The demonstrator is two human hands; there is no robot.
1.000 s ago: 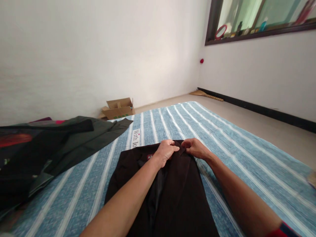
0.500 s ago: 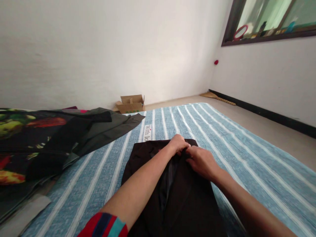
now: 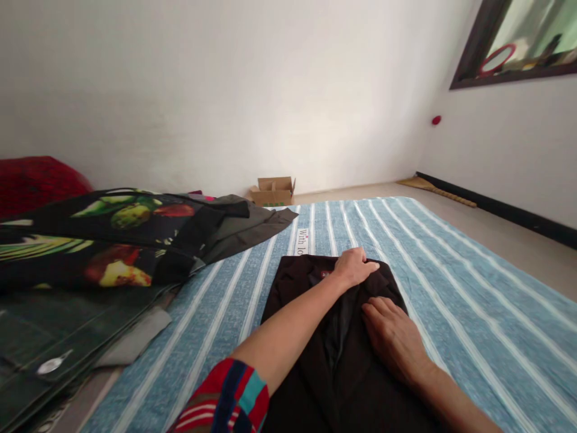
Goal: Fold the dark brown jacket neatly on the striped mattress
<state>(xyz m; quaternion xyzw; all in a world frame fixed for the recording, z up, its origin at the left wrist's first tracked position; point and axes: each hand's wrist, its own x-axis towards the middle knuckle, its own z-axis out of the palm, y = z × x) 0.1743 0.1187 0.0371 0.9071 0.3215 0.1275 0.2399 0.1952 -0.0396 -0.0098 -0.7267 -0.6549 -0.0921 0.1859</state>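
Observation:
A dark brown, almost black garment (image 3: 293, 288) lies flat on a blue sheet with white stripes (image 3: 451, 288). My left hand (image 3: 355, 266) rests on the garment's far edge, fingers curled over the cloth near a small red label. Lower down, my right hand (image 3: 392, 334) lies palm down and flat on the garment's middle, fingers spread and pointing away from me. A red, blue and teal striped sleeve covers my left upper arm at the bottom of the view.
A pile of dark clothes (image 3: 112, 240), one printed with fruit, lies at the left on the sheet. A red cushion (image 3: 36, 180) is behind it. An open cardboard box (image 3: 273, 191) stands by the far wall, and a broom (image 3: 439, 189) lies on the floor at the right wall.
My right hand has let go of the garment's far edge and slid toward me, now flat on the cloth. The left hand stays at the edge. My head has turned left.

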